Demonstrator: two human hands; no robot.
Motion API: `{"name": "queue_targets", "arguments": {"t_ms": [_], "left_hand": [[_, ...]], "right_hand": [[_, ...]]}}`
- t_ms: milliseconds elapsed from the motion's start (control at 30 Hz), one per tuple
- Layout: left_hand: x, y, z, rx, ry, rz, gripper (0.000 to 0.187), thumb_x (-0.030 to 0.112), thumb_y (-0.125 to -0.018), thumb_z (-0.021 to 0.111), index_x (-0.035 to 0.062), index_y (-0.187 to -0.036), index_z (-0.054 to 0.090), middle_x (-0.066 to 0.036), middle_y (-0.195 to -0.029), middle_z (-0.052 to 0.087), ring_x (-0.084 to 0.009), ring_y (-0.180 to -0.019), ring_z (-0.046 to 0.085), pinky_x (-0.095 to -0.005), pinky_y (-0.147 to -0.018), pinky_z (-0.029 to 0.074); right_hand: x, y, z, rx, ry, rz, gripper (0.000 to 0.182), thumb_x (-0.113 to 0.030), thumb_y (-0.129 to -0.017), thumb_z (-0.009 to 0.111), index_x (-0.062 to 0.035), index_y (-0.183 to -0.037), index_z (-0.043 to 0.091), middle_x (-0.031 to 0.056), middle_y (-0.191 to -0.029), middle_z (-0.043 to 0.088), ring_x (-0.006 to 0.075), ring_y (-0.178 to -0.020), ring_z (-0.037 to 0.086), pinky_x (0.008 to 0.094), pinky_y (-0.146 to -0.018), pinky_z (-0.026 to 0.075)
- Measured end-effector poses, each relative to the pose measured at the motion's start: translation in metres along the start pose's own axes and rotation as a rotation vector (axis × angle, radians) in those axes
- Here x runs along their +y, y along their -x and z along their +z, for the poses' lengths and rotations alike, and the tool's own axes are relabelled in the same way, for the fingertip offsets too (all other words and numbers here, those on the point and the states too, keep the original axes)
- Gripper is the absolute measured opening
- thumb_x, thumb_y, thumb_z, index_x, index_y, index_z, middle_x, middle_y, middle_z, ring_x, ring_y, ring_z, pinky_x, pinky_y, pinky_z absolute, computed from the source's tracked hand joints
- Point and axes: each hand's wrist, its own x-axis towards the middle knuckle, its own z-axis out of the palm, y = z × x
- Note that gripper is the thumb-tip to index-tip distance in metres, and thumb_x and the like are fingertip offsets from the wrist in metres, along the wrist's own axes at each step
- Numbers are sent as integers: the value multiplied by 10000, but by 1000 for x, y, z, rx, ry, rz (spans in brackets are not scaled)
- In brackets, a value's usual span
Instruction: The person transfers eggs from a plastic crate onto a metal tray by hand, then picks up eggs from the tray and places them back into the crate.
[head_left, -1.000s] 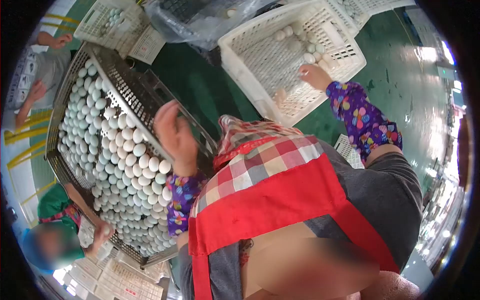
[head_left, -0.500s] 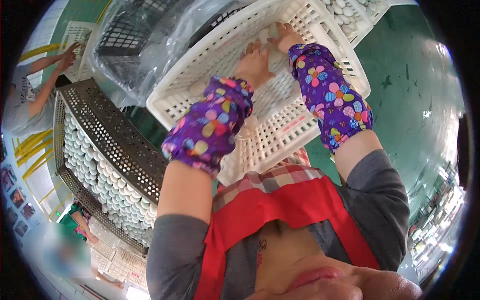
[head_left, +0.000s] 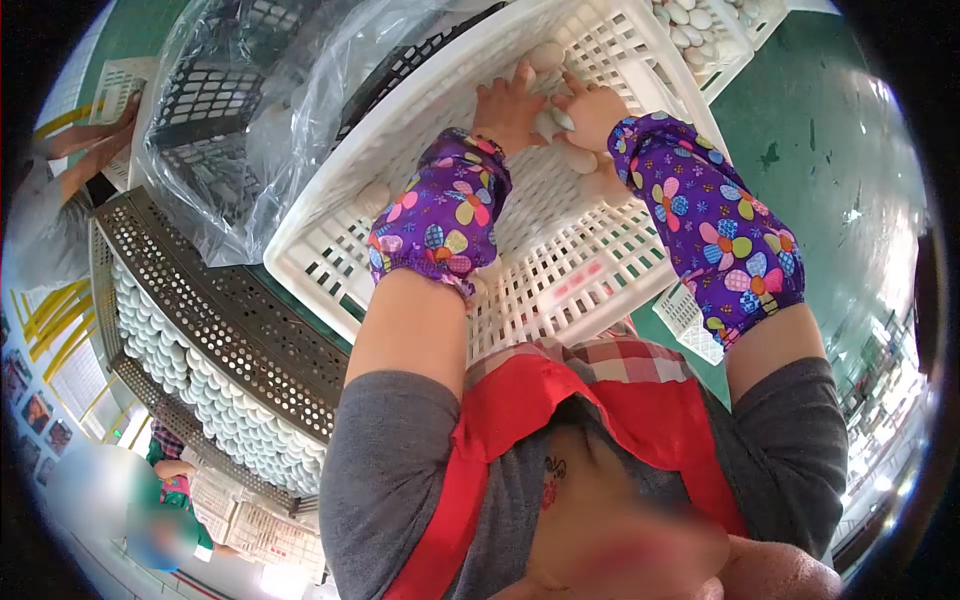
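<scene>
Both hands are inside a white plastic crate point(head_left: 560, 275) with slatted walls and a few pale eggs on its floor. My left hand point(head_left: 508, 115) lies with fingers spread, its fingertips near a large egg point(head_left: 547, 57) by the far wall. To its right, my right hand point(head_left: 597, 115) curls its fingers around a whitish egg point(head_left: 563, 119). Another egg point(head_left: 579, 157) rests just below the right hand. Near the crate's left side sits one more egg point(head_left: 373, 198). Purple flowered sleeves cover both forearms.
A dark perforated rack point(head_left: 220, 310) at left holds many rows of pale eggs point(head_left: 250, 415). Clear plastic lines a dark crate point(head_left: 205, 110) beyond. Another egg-filled crate point(head_left: 725, 65) stands at upper right above the green floor point(head_left: 820, 160). Co-workers point(head_left: 75, 215) are at left.
My left hand has reached farther into the crate. My right hand has come down and back from the far wall, and is now at an egg beside the left hand.
</scene>
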Motion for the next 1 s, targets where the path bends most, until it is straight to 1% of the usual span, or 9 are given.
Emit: {"name": "queue_targets", "arguments": {"t_ms": [433,500,533,600,633,667,767,933,1000], "left_hand": [[13,22,46,229,319,26,560,408,-588,772,228,-1092,603,-196,-1375,311,-394,-1075,467,-469,-844,486],[19,27,44,82,376,-56,580,397,-628,748,246,-1163,583,-182,-1397,291,-400,-1134,425,-493,-863,467],[18,36,39,114,423,-40,561,398,-634,739,235,-1151,594,-207,-1382,306,-423,-1115,439,-503,-883,449],[16,60,34,182,498,-44,526,400,-647,722,211,-1127,617,-259,-1353,338,-468,-1078,466,-523,-925,413],[15,66,36,111,542,-98,492,412,-651,707,174,-1076,643,-268,-1364,323,-467,-1082,467,-499,-919,424],[19,71,43,254,566,-159,482,429,-648,692,148,-1037,658,-295,-1363,312,-462,-1057,490,-491,-880,448],[13,98,14,213,629,-345,509,478,-635,690,144,-1018,664,-320,-1333,332,-462,-1021,513,-488,-843,466],[6,112,-26,345,647,-446,564,530,-595,713,144,-1004,669,-299,-1262,406,-435,-956,561,-470,-821,476],[6,129,-77,317,775,-383,574,527,-581,732,149,-1008,667,-283,-1237,424,-411,-937,581,-456,-828,476]], "right_hand": [[-6,9,5,-44,-168,126,604,-317,-626,739,-205,-1185,541,215,-1396,282,423,-1117,493,469,-870,485],[-11,7,4,-57,-213,128,571,-306,-598,754,-186,-1131,589,251,-1374,313,439,-1122,481,453,-896,475],[-15,5,4,-42,-202,103,526,-310,-594,747,-180,-1087,616,236,-1286,448,444,-1142,463,455,-933,448],[0,-13,31,-45,-28,-301,486,-331,-626,709,-153,-1070,624,157,-1080,623,448,-1193,421,471,-992,390],[-2,-11,34,13,-8,-230,493,-334,-650,689,-110,-1084,622,223,-1101,596,447,-1195,419,454,-982,404],[-15,-10,14,-143,-119,-48,594,-295,-619,708,-106,-1169,586,283,-1366,337,410,-1147,485,409,-982,414],[-15,-11,35,-61,12,-12,613,-277,-653,699,-127,-1230,552,272,-1418,247,402,-1148,485,421,-961,421],[-38,23,42,86,56,-254,573,-281,-712,674,-153,-1251,527,232,-1345,395,361,-1170,466,452,-1021,332],[-55,7,48,-62,252,-159,494,-262,-703,689,-113,-1161,578,214,-1205,517,353,-1142,483,430,-977,371]]}}
